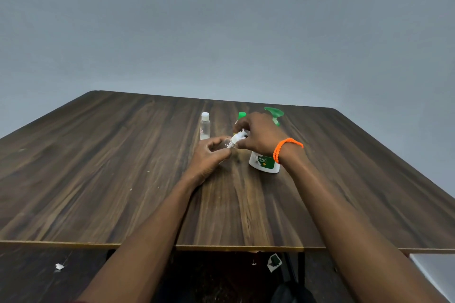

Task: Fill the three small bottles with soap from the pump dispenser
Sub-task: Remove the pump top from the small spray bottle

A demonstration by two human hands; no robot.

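- A dark brown wood-grain desk (pixel 123 167) fills the lower half of the view under a plain grey wall; both bare forearms reach forward over it and meet near its middle.
- A white pump dispenser with a green label and green pump head (pixel 264 163) stands upright just behind and below the right hand (pixel 261 134), whose wrist wears an orange braided band (pixel 286 147).
- The left hand (pixel 209 157) curls its grip round the body of a small clear plastic bottle (pixel 225 144), held just above the desk and tilted, its long axis running from the left hand up and rightward into the right hand.
- The right hand's grip pinches that bottle's white cap (pixel 237 138) from above; judging by this, the cap is being unscrewed or tightened, and I cannot tell which.
- The bottle looks see-through; its fill level is hidden.
- A second small clear bottle with a white cap (pixel 204 126) stands upright just beyond the left hand.
- A small bottle with a green cap (pixel 242 115) shows behind the right hand's fingers, mostly hidden.
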